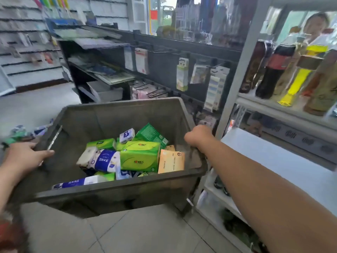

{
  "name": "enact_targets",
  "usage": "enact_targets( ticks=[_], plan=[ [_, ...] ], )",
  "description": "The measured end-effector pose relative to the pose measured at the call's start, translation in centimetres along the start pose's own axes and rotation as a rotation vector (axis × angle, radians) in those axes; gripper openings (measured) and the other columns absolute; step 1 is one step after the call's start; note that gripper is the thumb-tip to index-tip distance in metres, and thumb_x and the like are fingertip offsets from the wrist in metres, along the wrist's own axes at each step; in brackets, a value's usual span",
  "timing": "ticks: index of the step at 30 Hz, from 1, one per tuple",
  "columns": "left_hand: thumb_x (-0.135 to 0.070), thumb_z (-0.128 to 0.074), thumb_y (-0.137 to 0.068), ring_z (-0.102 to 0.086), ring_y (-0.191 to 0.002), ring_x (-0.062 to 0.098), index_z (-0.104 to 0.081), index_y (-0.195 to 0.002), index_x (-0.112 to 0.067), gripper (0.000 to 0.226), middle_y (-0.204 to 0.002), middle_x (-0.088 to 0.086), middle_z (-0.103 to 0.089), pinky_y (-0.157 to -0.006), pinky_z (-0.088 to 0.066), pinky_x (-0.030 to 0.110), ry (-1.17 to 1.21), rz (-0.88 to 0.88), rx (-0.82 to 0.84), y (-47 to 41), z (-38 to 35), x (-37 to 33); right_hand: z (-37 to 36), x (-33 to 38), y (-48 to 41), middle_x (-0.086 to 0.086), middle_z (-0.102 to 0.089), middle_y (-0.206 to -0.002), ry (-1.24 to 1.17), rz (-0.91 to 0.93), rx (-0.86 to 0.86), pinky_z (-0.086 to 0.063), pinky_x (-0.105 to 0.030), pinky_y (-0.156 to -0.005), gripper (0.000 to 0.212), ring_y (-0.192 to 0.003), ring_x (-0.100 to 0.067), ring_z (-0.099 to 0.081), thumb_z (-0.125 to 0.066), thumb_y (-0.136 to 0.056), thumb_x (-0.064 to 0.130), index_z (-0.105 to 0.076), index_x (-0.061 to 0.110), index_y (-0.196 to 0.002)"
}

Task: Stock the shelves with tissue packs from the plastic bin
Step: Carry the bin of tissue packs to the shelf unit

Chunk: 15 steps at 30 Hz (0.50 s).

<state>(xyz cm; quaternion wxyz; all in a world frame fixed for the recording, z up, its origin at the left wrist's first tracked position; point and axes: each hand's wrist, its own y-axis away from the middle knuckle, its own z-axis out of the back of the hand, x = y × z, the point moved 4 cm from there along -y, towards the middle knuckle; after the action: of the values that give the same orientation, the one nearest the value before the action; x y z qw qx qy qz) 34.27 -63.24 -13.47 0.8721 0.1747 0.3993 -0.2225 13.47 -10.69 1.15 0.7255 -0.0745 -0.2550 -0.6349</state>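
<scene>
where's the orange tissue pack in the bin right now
In the head view the orange tissue pack lies on the right side of the plastic bin, beside the large green pack, near the right hand gripping the rim.

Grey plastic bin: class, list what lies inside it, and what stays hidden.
Inside the bin: green tissue packs, a blue-and-white pack, an orange pack and a small white-and-blue pack. Whatever lies beneath them is covered.

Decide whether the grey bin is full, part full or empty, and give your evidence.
Part full: tissue packs lie heaped low in the bin, bare walls showing above them.
</scene>
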Motion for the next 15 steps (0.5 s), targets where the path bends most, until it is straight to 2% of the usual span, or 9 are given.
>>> enact_targets(
  ticks=[2, 4, 5, 8, 10, 12, 14, 15],
  plan=[
    [-0.013, -0.081, -0.074, -0.068, -0.080, 0.040, -0.067, -0.105, 0.003, 0.037, -0.095, 0.029, -0.069, -0.076, -0.057, 0.045, -0.063, 0.149, -0.110, -2.8, 5.6, 4.1, -2.6, 3.8, -1.9, -0.008, -0.057, -0.092, -0.020, 0.017, 0.002, -0.051, -0.030, -0.066, 0.027, -0.078, -0.024, -0.058, -0.051, -0.085, 0.024, -0.057, 0.007, -0.105],
    [-0.018, -0.083, -0.072, -0.069, -0.074, 0.038, -0.070, -0.097, -0.003, 0.032, -0.085, 0.026, -0.070, -0.071, -0.058, 0.045, -0.064, 0.181, -0.150, -4.1, 9.2, 6.7, -5.3, 7.9, -3.8, -0.009, -0.061, -0.098, -0.032, 0.063, 0.031, -0.057, -0.038, -0.076, 0.028, -0.086, -0.029, -0.062, -0.052, -0.082, 0.025, -0.060, 0.008, -0.103],
    [-0.019, -0.084, -0.072, -0.069, -0.071, 0.037, -0.070, -0.093, -0.004, 0.029, -0.081, 0.024, -0.069, -0.070, -0.058, 0.045, -0.053, 0.165, -0.200, -3.3, 10.6, 6.3, -6.6, 10.1, -4.7, -0.009, -0.061, -0.097, -0.035, 0.084, 0.041, -0.057, -0.038, -0.076, 0.025, -0.085, -0.029, -0.062, -0.053, -0.082, 0.026, -0.059, 0.009, -0.099],
    [-0.019, -0.082, -0.075, -0.067, -0.069, 0.038, -0.069, -0.089, 0.000, 0.027, -0.074, 0.026, -0.067, -0.071, -0.055, 0.048, -0.071, 0.130, -0.291, -3.7, 14.4, 7.7, -10.1, 16.3, -6.9, -0.007, -0.060, -0.089, -0.034, 0.133, 0.082, -0.049, -0.030, -0.062, 0.020, -0.076, -0.024, -0.058, -0.054, -0.083, 0.026, -0.058, 0.011, -0.096],
    [-0.025, -0.081, -0.075, -0.067, -0.068, 0.037, -0.069, -0.086, -0.003, 0.028, -0.072, 0.023, -0.067, -0.068, -0.055, 0.047, -0.094, 0.136, -0.334, -4.2, 16.6, 8.8, -12.4, 20.1, -8.0, -0.006, -0.060, -0.090, -0.051, 0.159, 0.115, -0.047, -0.030, -0.060, 0.023, -0.077, -0.024, -0.060, -0.055, -0.084, 0.026, -0.059, 0.011, -0.100],
    [-0.036, -0.081, -0.073, -0.066, -0.072, 0.037, -0.068, -0.084, -0.007, 0.033, -0.075, 0.020, -0.068, -0.067, -0.052, 0.043, -0.135, 0.174, -0.376, -5.2, 18.9, 9.8, -14.5, 23.8, -9.3, -0.007, -0.062, -0.095, -0.066, 0.183, 0.123, -0.052, -0.033, -0.070, 0.024, -0.084, -0.026, -0.062, -0.056, -0.084, 0.026, -0.056, 0.010, -0.102],
    [-0.040, -0.081, -0.071, -0.066, -0.073, 0.038, -0.069, -0.085, -0.006, 0.039, -0.074, 0.020, -0.068, -0.070, -0.052, 0.047, -0.113, 0.221, -0.378, -7.0, 21.0, 11.6, -16.3, 27.2, -10.4, -0.007, -0.062, -0.098, -0.061, 0.203, 0.134, -0.055, -0.039, -0.080, 0.023, -0.089, -0.028, -0.063, -0.056, -0.085, 0.027, -0.055, 0.012, -0.102],
    [-0.040, -0.081, -0.070, -0.067, -0.070, 0.037, -0.070, -0.086, -0.006, 0.038, -0.071, 0.020, -0.069, -0.070, -0.053, 0.049, -0.094, 0.237, -0.384, -8.1, 21.9, 12.8, -17.2, 28.8, -11.0, -0.006, -0.061, -0.096, -0.054, 0.213, 0.145, -0.055, -0.039, -0.079, 0.022, -0.087, -0.027, -0.062, -0.056, -0.086, 0.027, -0.055, 0.012, -0.103]
  ],
)
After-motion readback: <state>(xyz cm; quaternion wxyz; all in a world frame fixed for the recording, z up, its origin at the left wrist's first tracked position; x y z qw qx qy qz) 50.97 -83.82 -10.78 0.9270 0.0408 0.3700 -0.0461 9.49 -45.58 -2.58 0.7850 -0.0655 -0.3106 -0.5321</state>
